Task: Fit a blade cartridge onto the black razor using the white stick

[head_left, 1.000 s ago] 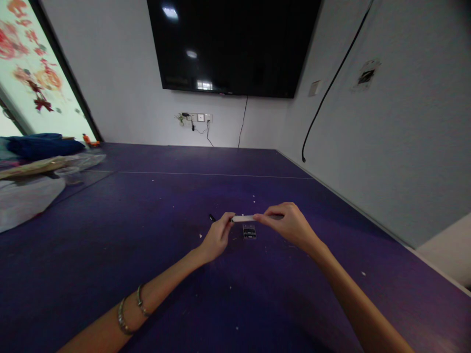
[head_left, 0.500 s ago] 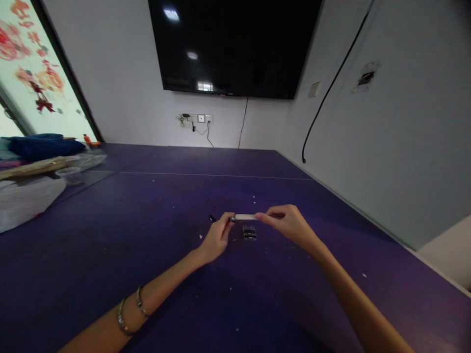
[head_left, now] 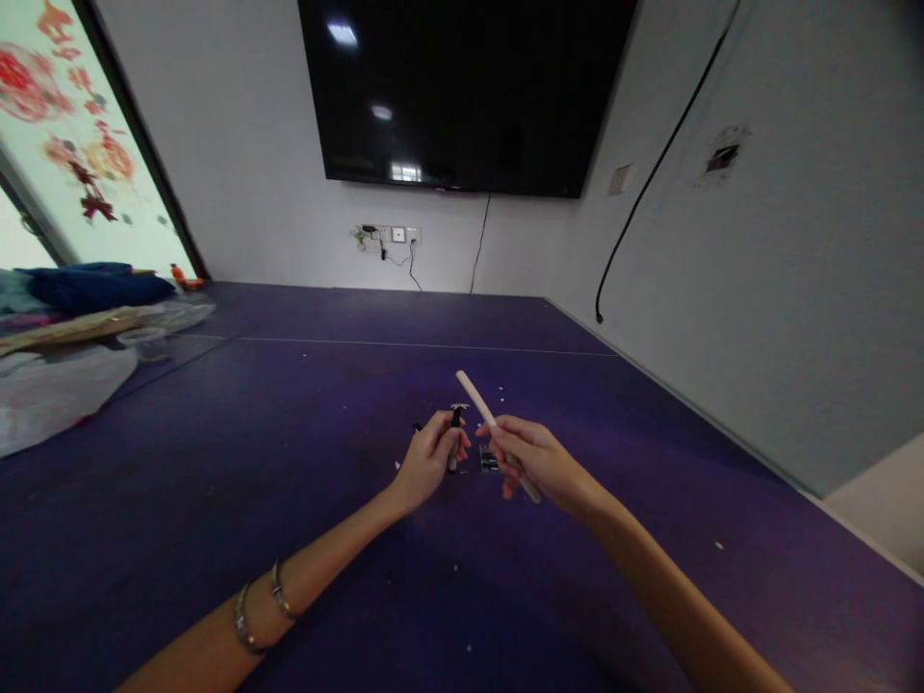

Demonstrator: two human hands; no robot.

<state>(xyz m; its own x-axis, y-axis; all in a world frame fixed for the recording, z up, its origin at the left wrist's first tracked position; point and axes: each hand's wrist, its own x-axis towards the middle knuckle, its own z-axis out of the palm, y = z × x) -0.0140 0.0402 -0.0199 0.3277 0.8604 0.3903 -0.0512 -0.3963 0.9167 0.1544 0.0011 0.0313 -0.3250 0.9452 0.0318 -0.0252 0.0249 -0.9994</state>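
My left hand is closed around a small T-shaped tool that looks like a razor. Its thin crosspiece points up, the neck is black, and the lower handle is paler. A slim white stick slants through the fingers of my right hand, its upper end leaning left towards the razor and its lower end sticking out below the palm. The two held things are apart. Behind and between my hands, a small clear-and-black case lies on the purple surface, partly covered by my right fingers.
On the purple surface are small white scraps and a small black piece beside my left hand. Folded cloth and plastic bags lie at the far left. A black cable hangs along the right wall.
The white stick, held level between both hands before, is now only in my right hand and tilted. My left hand has turned the razor upright, apart from the stick.
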